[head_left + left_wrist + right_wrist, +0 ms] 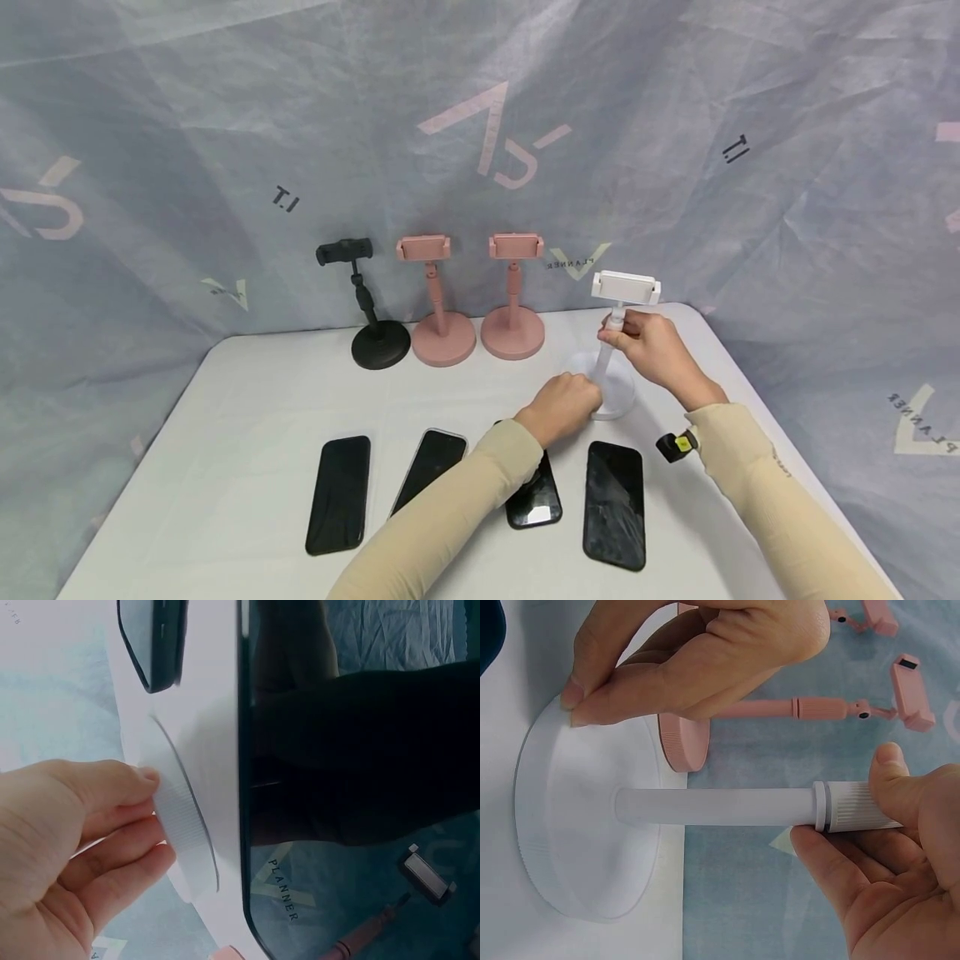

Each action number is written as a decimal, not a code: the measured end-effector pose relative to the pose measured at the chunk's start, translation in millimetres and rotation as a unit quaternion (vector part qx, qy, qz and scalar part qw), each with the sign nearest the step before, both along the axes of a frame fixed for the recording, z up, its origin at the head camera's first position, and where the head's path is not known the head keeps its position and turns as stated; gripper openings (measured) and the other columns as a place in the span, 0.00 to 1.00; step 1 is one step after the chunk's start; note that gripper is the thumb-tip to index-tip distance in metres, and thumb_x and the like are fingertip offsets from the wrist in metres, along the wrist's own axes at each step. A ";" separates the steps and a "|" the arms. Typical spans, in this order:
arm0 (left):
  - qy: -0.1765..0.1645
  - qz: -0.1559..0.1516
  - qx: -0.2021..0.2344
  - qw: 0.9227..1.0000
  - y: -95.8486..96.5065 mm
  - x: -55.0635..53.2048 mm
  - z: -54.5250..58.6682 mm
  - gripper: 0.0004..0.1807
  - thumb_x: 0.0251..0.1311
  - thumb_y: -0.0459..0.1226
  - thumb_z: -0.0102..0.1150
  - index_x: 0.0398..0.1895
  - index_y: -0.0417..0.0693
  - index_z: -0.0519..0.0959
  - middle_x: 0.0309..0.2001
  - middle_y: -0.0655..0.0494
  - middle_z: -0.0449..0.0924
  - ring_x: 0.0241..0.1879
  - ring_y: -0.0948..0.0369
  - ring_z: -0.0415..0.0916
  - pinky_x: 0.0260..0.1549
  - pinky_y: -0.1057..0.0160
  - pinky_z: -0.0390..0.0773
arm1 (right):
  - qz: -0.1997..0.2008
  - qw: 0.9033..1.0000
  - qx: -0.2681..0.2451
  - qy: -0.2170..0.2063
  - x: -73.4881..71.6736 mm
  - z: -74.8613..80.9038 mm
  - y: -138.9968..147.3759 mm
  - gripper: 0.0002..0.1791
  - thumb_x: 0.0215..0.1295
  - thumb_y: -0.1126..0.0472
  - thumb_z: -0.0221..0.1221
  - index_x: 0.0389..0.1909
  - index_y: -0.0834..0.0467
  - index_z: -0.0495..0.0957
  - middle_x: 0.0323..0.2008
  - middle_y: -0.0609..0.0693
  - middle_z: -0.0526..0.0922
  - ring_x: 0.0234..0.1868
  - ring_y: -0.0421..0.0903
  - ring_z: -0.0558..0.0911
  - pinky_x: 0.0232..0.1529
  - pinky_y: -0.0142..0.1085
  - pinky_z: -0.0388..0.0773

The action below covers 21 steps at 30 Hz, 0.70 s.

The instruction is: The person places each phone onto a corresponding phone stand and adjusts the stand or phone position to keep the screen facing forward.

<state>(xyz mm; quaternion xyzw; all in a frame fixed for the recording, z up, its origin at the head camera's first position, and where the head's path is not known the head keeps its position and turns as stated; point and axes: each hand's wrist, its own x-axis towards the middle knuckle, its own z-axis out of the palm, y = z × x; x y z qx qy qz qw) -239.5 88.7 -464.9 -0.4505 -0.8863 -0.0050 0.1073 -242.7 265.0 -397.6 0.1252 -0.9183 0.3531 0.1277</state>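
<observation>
A white phone stand (627, 287) is at the right of the table, with its round base down and its clamp at the top. My left hand (558, 407) pinches the rim of the base (592, 847) between thumb and fingers, as the right wrist view shows. Higher up, my right hand (656, 346) grips the ribbed collar (847, 806) on the pole, just below the clamp. The clamp holds nothing. Close below my left forearm lies a dark phone (534, 500), partly hidden by the wrist; its glossy screen (360, 750) fills much of the left wrist view.
Along the back edge stand a black phone stand (380, 343) and two pink ones (443, 337) (513, 332). More phones lie in front: one at left (338, 495), one partly under my left sleeve (431, 467), one at right (615, 504). A printed cloth (480, 167) hangs behind.
</observation>
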 end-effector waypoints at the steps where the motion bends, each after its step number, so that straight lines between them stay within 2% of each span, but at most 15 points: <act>1: -0.002 0.000 0.001 1.000 -0.2 0.4 0.1 0.14 0.61 0.30 0.65 0.21 0.57 0.86 0.26 0.62 0.87 0.27 0.61 0.84 0.25 0.62 0.82 | 0.000 1.000 -0.002 -0.001 0.2 -0.3 -0.2 0.14 0.72 0.56 0.65 0.46 0.64 0.85 0.42 0.62 0.90 0.48 0.62 0.89 0.46 0.56 0.84; 14: -0.003 -0.007 0.020 1.000 -1.6 2.7 -2.0 0.13 0.60 0.31 0.66 0.21 0.57 0.87 0.26 0.62 0.88 0.28 0.62 0.85 0.26 0.62 0.82 | -0.003 1.000 0.003 -0.006 4.6 -0.6 1.3 0.14 0.72 0.56 0.64 0.46 0.64 0.85 0.42 0.62 0.90 0.48 0.61 0.89 0.46 0.55 0.84; 21: -0.007 -0.005 0.014 1.000 -2.4 3.8 -1.4 0.13 0.59 0.31 0.66 0.21 0.58 0.87 0.27 0.63 0.87 0.28 0.62 0.85 0.27 0.62 0.82 | -0.002 1.000 0.002 -0.010 5.6 -0.7 0.9 0.14 0.72 0.56 0.64 0.46 0.64 0.84 0.43 0.63 0.90 0.48 0.62 0.89 0.46 0.56 0.84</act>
